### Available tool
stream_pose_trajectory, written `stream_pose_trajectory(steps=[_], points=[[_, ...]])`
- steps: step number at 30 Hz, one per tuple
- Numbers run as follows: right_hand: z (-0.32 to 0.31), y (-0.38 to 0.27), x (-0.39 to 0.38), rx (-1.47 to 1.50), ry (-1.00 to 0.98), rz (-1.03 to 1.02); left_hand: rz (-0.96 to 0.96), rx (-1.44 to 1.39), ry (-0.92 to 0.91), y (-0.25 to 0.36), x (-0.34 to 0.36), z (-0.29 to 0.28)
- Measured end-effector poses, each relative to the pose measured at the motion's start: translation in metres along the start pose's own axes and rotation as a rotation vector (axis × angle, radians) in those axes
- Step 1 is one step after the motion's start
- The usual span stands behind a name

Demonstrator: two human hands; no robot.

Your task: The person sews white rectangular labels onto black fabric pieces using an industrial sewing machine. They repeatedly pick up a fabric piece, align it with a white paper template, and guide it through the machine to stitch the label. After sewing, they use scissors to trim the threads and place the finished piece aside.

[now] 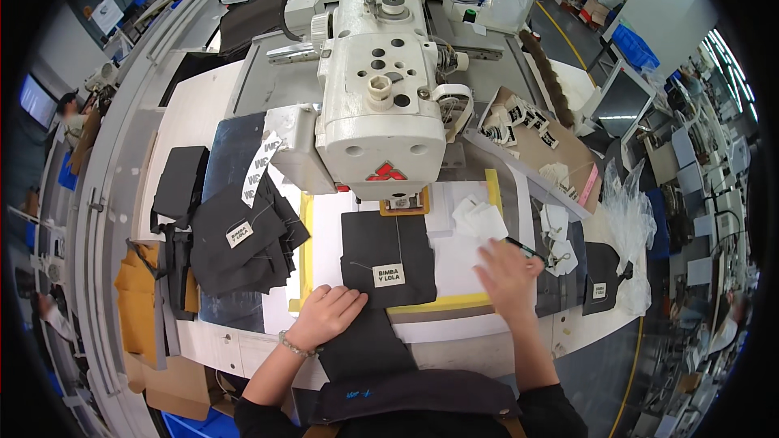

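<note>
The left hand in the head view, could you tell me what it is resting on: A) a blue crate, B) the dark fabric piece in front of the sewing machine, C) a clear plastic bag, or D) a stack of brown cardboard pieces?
B: the left hand lies flat on the lower edge of the dark fabric piece with a small white label, below the sewing machine.

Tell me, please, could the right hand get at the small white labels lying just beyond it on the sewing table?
Probably yes. The right hand lies flat on the table, apart from the white labels, with nothing between them; the sewing machine head stands further back and left.
</note>
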State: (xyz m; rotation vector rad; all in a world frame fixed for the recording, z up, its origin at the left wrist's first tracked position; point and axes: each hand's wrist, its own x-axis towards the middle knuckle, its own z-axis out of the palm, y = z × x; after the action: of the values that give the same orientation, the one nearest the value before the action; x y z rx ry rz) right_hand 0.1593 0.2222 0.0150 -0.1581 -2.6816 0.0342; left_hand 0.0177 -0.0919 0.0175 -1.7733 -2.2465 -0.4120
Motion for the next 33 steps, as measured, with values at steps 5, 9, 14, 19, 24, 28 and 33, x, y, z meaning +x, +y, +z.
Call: stream_pose_trajectory(steps=[5,9,14,19,24,28,33], points=[[-0.018,0.04,-0.011,-0.043,-0.071,0.378,-0.293,-0.251,0.004,0.001,-0.007,0.013],[-0.003,0.057,-0.03,0.041,-0.137,0.395,-0.537,-0.617,0.112,0.006,0.001,0.01],[-0.004,0.06,-0.029,0.104,-0.068,0.491,-0.464,-0.693,0.376,0.017,0.0,0.006],[-0.024,0.041,0.014,0.538,0.002,0.594,0.025,-0.242,0.254,0.039,-0.003,-0.002],[-0.028,-0.004,0.065,0.626,-0.177,0.238,0.057,-0.18,0.211,0.054,-0.006,0.008],[0.0,-0.019,0.089,0.309,-0.09,-0.411,0.034,-0.177,0.222,0.054,-0.005,0.003],[0.031,-0.026,0.119,0.093,-0.035,-0.698,0.02,-0.141,0.236,0.054,-0.005,-0.003]])
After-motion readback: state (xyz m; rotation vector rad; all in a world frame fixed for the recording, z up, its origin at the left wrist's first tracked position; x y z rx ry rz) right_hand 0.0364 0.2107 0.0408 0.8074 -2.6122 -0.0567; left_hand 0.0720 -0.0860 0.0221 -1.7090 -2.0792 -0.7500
